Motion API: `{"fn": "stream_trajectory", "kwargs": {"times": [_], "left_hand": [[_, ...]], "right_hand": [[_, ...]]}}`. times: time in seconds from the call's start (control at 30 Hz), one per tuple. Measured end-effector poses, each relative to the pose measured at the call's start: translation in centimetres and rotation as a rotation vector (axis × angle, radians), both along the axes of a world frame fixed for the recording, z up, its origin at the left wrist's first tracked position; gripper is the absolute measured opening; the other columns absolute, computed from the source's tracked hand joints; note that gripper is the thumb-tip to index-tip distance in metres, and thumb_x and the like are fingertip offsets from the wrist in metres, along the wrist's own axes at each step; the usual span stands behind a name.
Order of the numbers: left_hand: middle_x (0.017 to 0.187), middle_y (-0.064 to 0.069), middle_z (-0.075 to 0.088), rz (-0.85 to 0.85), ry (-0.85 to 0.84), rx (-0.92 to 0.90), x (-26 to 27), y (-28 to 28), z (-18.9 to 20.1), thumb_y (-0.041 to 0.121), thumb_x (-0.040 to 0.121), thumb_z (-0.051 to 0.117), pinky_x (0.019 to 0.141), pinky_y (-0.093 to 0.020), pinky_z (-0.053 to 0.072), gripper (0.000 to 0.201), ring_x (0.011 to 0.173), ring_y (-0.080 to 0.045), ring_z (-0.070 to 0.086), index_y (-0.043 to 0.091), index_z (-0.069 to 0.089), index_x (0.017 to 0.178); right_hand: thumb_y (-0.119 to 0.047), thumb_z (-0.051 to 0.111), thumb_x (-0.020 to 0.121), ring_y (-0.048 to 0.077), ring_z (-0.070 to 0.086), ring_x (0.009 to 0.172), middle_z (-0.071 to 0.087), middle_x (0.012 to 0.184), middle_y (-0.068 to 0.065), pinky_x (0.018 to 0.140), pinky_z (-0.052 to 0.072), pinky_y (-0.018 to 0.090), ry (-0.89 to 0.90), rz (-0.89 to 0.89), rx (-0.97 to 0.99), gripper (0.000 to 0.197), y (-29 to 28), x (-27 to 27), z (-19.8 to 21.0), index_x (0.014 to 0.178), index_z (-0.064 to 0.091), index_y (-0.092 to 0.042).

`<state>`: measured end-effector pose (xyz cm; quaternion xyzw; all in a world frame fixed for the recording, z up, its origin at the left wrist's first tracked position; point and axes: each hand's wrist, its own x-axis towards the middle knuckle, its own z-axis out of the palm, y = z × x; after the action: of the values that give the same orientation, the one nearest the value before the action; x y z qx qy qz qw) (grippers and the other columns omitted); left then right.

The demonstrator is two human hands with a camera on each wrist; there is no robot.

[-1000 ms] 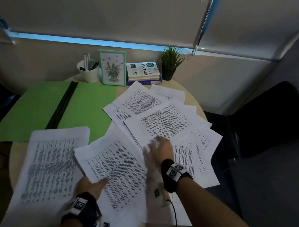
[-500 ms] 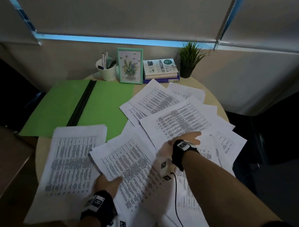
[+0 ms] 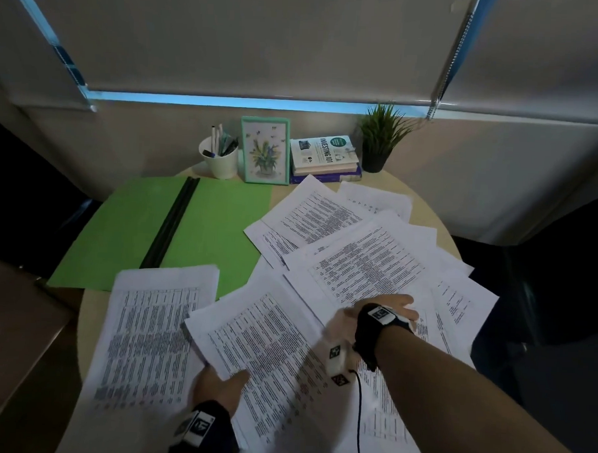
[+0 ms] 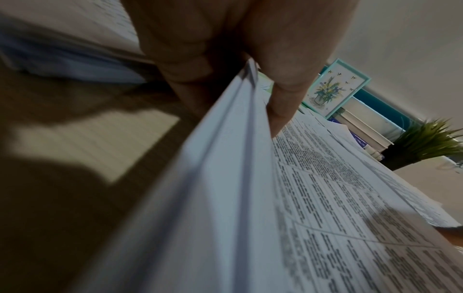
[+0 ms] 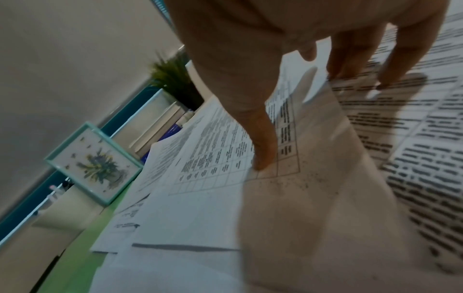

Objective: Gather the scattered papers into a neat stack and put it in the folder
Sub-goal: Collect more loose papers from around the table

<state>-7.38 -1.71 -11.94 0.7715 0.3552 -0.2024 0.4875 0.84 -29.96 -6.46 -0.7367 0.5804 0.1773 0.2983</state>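
Observation:
Several printed sheets [image 3: 364,263] lie fanned across the right half of a round table. My left hand [image 3: 220,382] pinches the near-left edge of a small bunch of sheets [image 3: 261,341], thumb on top and fingers underneath, as the left wrist view shows [image 4: 250,158]. Flat on the papers at centre right rests my right hand [image 3: 395,307], its fingertips [image 5: 263,162] touching a sheet [image 5: 213,158]. A separate pile of sheets [image 3: 149,332] lies at the near left. The green folder [image 3: 218,229] is spread open at the far left.
Along the table's back edge stand a white pen cup [image 3: 220,159], a framed flower picture [image 3: 265,151], stacked books [image 3: 323,155] and a small potted plant [image 3: 378,142]. Dark chairs flank the table on both sides. The beige tabletop [image 3: 282,194] shows between folder and papers.
My right hand has slid away and to the right over the papers. The left hand keeps its hold on the same bunch. The head camera has swung left.

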Motion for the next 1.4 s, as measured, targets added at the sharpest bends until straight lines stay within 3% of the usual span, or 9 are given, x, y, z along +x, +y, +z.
{"fn": "stream_trajectory", "kwargs": {"times": [0.23, 0.4, 0.53, 0.67, 0.9, 1.0, 1.13, 1.23, 1.4], "left_hand": [[0.156, -0.012, 0.029, 0.01, 0.067, 0.054, 0.3, -0.1, 0.4, 0.034, 0.08, 0.076, 0.113, -0.044, 0.031, 0.093, 0.139, -0.034, 0.035, 0.004, 0.024, 0.15], [0.148, -0.017, 0.041, 0.026, 0.04, 0.013, 0.1, 0.1, 0.1, 0.02, 0.08, 0.077, 0.108, -0.042, 0.035, 0.079, 0.133, -0.036, 0.043, -0.002, 0.035, 0.144], [0.137, -0.014, 0.055, 0.061, 0.015, -0.056, -0.1, 0.3, -0.3, 0.023, 0.072, 0.083, 0.104, -0.051, 0.042, 0.075, 0.121, -0.036, 0.054, 0.002, 0.049, 0.136], [0.132, -0.013, 0.058, 0.037, 0.016, -0.062, 0.1, 0.5, 0.0, 0.022, 0.074, 0.081, 0.103, -0.05, 0.043, 0.068, 0.118, -0.035, 0.056, 0.003, 0.052, 0.133], [0.113, -0.009, 0.068, 0.028, -0.023, -0.16, 0.3, 1.3, 1.2, 0.02, 0.083, 0.072, 0.091, -0.044, 0.051, 0.039, 0.099, -0.03, 0.065, 0.009, 0.064, 0.119], [0.116, -0.011, 0.068, 0.025, -0.061, -0.241, 0.0, 1.5, 1.9, 0.023, 0.083, 0.074, 0.091, -0.041, 0.051, 0.039, 0.098, -0.028, 0.065, 0.011, 0.064, 0.119], [0.114, -0.006, 0.069, 0.066, -0.037, -0.253, -0.3, 1.0, 2.4, 0.076, 0.056, 0.072, 0.095, -0.048, 0.05, 0.083, 0.103, -0.03, 0.065, 0.022, 0.065, 0.119], [0.118, -0.004, 0.066, 0.008, -0.097, -0.225, -0.5, -0.5, 4.1, 0.053, 0.061, 0.084, 0.097, -0.046, 0.049, 0.074, 0.109, -0.028, 0.061, 0.017, 0.062, 0.122], [0.122, -0.005, 0.064, -0.043, -0.179, -0.167, -0.1, -1.2, 5.6, 0.019, 0.082, 0.076, 0.096, -0.039, 0.047, 0.047, 0.112, -0.029, 0.06, 0.011, 0.06, 0.126]], "right_hand": [[-0.029, 0.064, 0.082, 0.055, 0.022, 0.133, 0.01, 0.152, 0.037, 0.099, 0.033, 0.062, 0.101, 0.458, -0.052, 0.077, 1.1, 1.1, 0.6, 0.147, 0.027, -0.007], [-0.012, 0.053, 0.096, 0.03, 0.035, 0.132, 0.035, 0.141, 0.015, 0.112, 0.03, 0.045, -0.203, 0.14, 0.201, 0.063, 0.6, -0.2, 3.2, 0.144, 0.015, 0.004], [-0.006, 0.065, 0.083, 0.033, 0.055, 0.083, 0.056, 0.111, 0.019, 0.073, 0.048, 0.035, -0.452, -0.103, 0.154, 0.083, -0.2, 0.1, 2.4, 0.145, 0.012, -0.022], [-0.001, 0.068, 0.076, 0.025, 0.055, 0.078, 0.055, 0.116, 0.013, 0.061, 0.047, 0.028, -0.524, 0.006, 0.185, 0.094, -1.4, 0.0, 4.6, 0.145, 0.012, -0.032], [-0.017, 0.079, 0.074, 0.033, 0.063, 0.103, 0.051, 0.141, 0.018, 0.089, 0.049, 0.04, -0.371, 0.877, 0.224, 0.122, -0.7, -3.5, 7.3, 0.152, -0.014, -0.032], [-0.035, 0.055, 0.091, 0.034, 0.063, 0.099, 0.059, 0.127, 0.025, 0.113, 0.018, 0.059, -0.251, 1.157, 0.154, 0.094, 1.5, -5.7, 6.0, 0.152, -0.011, -0.01], [-0.027, 0.073, 0.082, 0.029, 0.065, 0.089, 0.068, 0.108, 0.018, 0.086, 0.046, 0.04, -0.229, 1.217, 0.314, 0.127, 2.9, -5.9, 3.9, 0.142, -0.039, -0.027], [-0.028, 0.071, 0.084, 0.03, 0.064, 0.087, 0.068, 0.108, 0.018, 0.078, 0.045, 0.037, -0.192, 1.31, 0.244, 0.126, 3.9, -5.0, 2.3, 0.14, -0.041, -0.026], [-0.061, 0.086, 0.053, 0.032, 0.039, 0.136, 0.03, 0.154, 0.015, 0.108, 0.039, 0.047, -0.324, 1.166, 0.205, 0.143, 4.2, -4.0, 1.0, 0.154, -0.009, -0.024]]}}
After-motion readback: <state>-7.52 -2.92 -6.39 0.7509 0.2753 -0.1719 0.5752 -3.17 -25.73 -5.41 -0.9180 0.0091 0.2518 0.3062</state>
